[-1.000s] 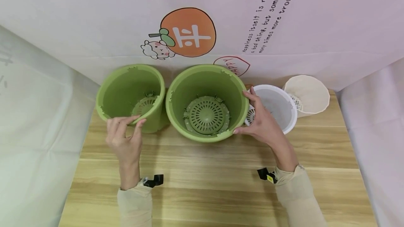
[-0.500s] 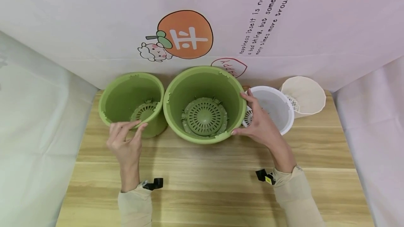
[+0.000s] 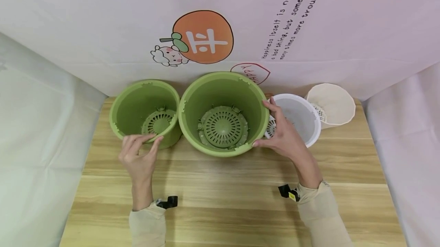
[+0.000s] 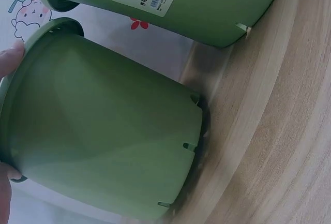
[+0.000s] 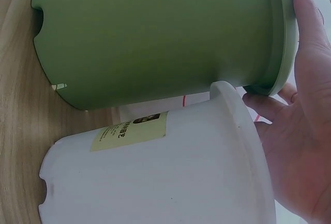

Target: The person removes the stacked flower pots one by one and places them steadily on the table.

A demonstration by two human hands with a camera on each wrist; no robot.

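Note:
Two green plastic flower pots stand upright on the table, side by side. My left hand (image 3: 139, 158) pinches the front rim of the smaller left pot (image 3: 125, 113), thumb outside the rim. The larger pot (image 3: 223, 81) stands just right of it, slotted base showing inside. Thumb and fingers of my right hand (image 3: 283, 136) spread along the larger pot's right rim and hold it. That hand partly covers a white pot (image 3: 304, 115). In the left wrist view, the smaller pot (image 4: 103, 120) shows drainage notches; in the right wrist view, the white pot (image 5: 170, 182) bears a yellowish label.
A cream pot (image 3: 338, 104) stands at the right end of the row, partly behind the white one. The pots line up against a printed cloth backdrop (image 3: 123, 41) at the back of the wooden table (image 3: 223, 201). Pale cloth hangs at both sides.
The smaller green pot has shifted slightly right, closer to the larger one, with my left hand on its rim. My right hand keeps its hold; the view has shifted a little.

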